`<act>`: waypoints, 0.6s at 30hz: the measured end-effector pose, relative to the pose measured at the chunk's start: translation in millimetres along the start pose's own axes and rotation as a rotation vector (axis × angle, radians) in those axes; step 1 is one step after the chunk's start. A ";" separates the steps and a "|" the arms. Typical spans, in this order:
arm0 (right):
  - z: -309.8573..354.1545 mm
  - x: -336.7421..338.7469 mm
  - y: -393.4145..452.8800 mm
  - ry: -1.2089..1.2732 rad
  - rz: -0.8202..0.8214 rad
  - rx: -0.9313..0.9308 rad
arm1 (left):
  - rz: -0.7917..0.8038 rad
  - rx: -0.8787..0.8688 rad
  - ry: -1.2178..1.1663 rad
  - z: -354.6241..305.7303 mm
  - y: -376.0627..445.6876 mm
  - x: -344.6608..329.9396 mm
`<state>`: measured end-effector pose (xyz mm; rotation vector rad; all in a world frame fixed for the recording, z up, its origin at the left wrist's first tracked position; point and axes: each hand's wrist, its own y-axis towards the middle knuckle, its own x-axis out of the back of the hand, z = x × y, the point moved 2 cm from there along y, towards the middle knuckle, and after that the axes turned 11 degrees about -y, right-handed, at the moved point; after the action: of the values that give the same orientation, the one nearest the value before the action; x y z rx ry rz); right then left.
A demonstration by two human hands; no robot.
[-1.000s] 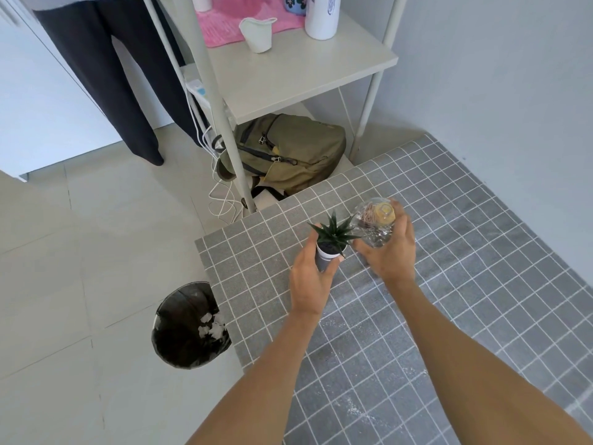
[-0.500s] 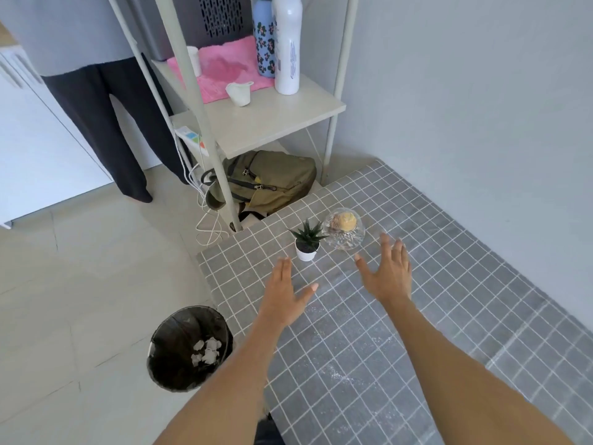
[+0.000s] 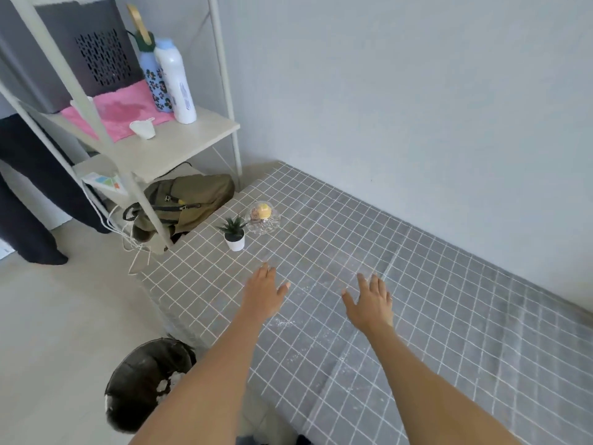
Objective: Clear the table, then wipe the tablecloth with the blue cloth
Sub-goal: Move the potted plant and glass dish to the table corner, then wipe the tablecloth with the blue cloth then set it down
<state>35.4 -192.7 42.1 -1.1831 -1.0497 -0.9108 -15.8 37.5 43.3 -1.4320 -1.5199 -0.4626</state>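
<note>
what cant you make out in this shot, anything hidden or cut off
Head view only:
- Blue cloth: nowhere in frame.
- Glass dish: holds something yellow, too small to identify.
- Bin: near side hidden by the left forearm.
- Backpack: partly behind a shelf leg.
- Tablecloth: cut off by the right and bottom edges.
- Standing person: only legs show, cut by the left edge.
- Both hands, left and right: palms face down, undersides unseen.

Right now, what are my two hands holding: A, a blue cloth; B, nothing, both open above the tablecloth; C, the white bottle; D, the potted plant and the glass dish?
B: the left hand and right hand are both spread open and empty over the grey checked tablecloth, while the small potted plant and glass dish stand apart from them near the table's far corner.
</note>
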 end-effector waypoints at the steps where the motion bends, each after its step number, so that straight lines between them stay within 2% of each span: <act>1: -8.9 -3.0 -12.1 0.003 0.001 -0.030 | 0.023 -0.030 0.018 -8.0 -3.5 -5.1; 10: -89.8 -38.2 -135.9 0.092 -0.009 -0.391 | 0.217 -0.344 0.152 -68.9 -49.2 -63.0; 18: -147.4 -67.3 -240.6 0.083 -0.005 -0.601 | 0.369 -0.547 0.201 -111.7 -118.2 -128.9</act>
<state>-189.2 -376.2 33.1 -1.6157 -0.7265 -1.3201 -101.4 -151.0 28.1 -1.9699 -0.9708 -0.8048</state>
